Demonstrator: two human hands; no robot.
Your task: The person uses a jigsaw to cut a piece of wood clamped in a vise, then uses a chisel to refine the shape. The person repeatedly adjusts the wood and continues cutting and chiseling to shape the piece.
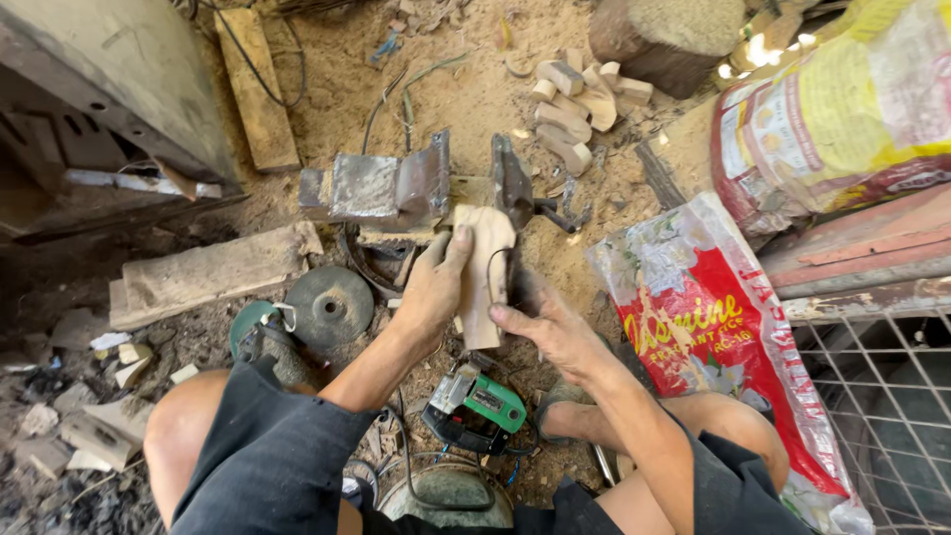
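A person sits low on the sandy ground and holds a pale wood piece (481, 272) with both hands. The left hand (433, 292) grips the wood piece on its left side, with the thumb up near the top. The right hand (555, 332) is closed on its lower right edge, fingers pointing at it. The two hands are close to each other, with only the wood between them.

The top of the wood piece sits in the gap of a metal vise (426, 188), between its two metal plates. I cannot tell if the vise is squeezing it.

Below the wood piece, near the person's knees, lies a green power tool (475, 404). To the left of the wood piece lies a round grinder disc (330, 305). Farther left of that is a flat wood plank (213, 272). Above the vise, well apart, is a small pile of cut wood blocks (580, 104). To the right of the wood piece lies a red and white sack (718, 337).
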